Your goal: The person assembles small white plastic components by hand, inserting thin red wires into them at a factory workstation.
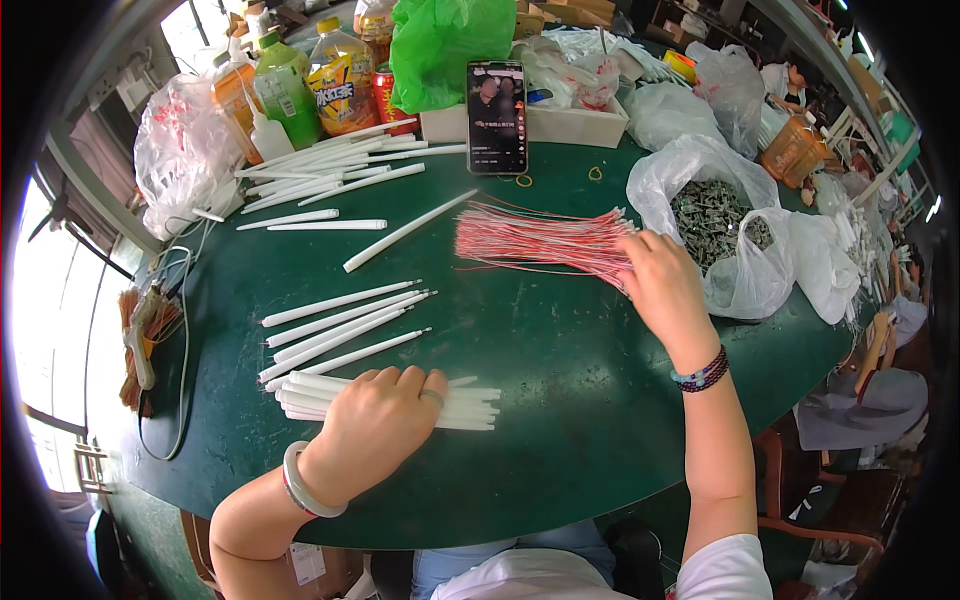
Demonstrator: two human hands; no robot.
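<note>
A: What is at your right hand [665, 285]?
B: Red and white wires [535, 240]. The bunch lies from under your fingertips out to the left. Your fingers curl over its end, but I can't tell if they pinch.

A: How will they feel?
B: Light, thin and bendy, I think. They may tangle, so take one by its tip, close to your fingers.

A: And your left hand [385, 420]?
B: It is wrapped over a pile of white sticks [470, 408], poking out on both sides. They look light, stiff and smooth, so they could roll. Hold them around the middle.

A: What is farther out?
B: Just past your left hand, loose sticks [341, 303] lie on the green bench [560, 400]. Right of your right hand sits a clear bag [655, 185] of little dark bits [712, 218].
</note>
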